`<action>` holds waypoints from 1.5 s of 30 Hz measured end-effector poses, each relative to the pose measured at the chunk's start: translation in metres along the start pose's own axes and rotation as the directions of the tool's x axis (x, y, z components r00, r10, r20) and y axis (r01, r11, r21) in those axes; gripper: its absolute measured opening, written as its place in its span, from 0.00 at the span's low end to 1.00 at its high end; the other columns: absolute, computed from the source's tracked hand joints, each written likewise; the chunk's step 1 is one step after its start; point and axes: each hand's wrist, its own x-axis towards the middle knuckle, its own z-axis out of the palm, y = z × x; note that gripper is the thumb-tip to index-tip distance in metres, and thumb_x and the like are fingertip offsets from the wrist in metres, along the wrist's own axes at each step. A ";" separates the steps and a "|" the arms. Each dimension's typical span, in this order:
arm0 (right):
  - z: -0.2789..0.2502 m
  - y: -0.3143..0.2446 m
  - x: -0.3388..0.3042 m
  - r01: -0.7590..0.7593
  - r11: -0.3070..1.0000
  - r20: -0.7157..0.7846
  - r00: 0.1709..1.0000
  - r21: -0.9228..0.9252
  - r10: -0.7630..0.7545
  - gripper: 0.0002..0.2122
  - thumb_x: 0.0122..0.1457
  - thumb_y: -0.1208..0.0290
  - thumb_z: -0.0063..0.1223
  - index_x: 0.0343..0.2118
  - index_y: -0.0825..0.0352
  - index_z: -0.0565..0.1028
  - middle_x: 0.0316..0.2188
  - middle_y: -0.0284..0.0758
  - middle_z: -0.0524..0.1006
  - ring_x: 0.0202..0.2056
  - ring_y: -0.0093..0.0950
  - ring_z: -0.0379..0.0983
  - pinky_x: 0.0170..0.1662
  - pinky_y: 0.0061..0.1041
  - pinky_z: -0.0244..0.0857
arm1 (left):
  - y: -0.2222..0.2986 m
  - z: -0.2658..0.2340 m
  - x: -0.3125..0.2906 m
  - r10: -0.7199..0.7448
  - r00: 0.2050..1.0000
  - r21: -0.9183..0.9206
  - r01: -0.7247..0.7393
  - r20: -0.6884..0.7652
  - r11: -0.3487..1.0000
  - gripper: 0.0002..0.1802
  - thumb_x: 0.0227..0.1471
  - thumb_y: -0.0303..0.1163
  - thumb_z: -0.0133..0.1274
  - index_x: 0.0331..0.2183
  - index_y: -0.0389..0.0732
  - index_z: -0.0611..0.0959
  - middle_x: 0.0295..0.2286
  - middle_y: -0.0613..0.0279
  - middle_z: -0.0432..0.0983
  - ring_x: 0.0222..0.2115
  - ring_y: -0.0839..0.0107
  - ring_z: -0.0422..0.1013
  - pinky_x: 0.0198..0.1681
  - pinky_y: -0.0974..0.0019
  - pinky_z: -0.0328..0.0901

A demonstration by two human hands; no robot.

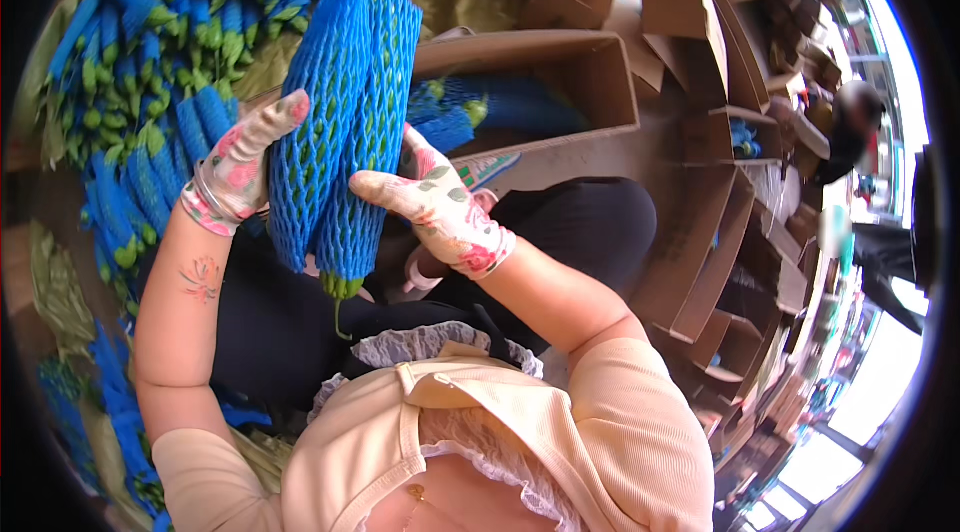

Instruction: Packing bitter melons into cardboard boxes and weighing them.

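Observation:
Two long green gourds in blue foam net sleeves are held up side by side in front of me, the left gourd (305, 132) and the right gourd (392, 62) touching along their length. A curled stem hangs below them, and another sticks up at the top. My left hand (238, 170), in a floral-patterned glove, grips the pair from the left with its thumb up along the net. From the right, my right hand (440, 204), gloved the same way, closes on them with the thumb across the front. The fingers behind the gourds are partly hidden.
Heaps of sleeved gourds (125, 7) lie to the left. Ahead, an open cardboard box (560, 50) holds more sleeved gourds (535, 104). Many open cartons (690, 242) crowd the right side. A person (850, 137) is at the far right, beyond the cartons.

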 end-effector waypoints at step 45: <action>-0.161 -0.159 -0.008 0.716 0.508 0.002 0.580 -0.480 -0.815 0.37 0.42 0.77 0.64 0.56 0.71 0.57 0.46 0.40 0.70 0.47 0.31 0.70 0.49 0.29 0.64 | -0.129 0.074 0.224 -0.135 0.909 0.633 -0.162 0.393 0.757 0.37 0.54 0.42 0.50 0.59 0.35 0.58 0.53 0.53 0.64 0.54 0.67 0.61 0.57 0.66 0.54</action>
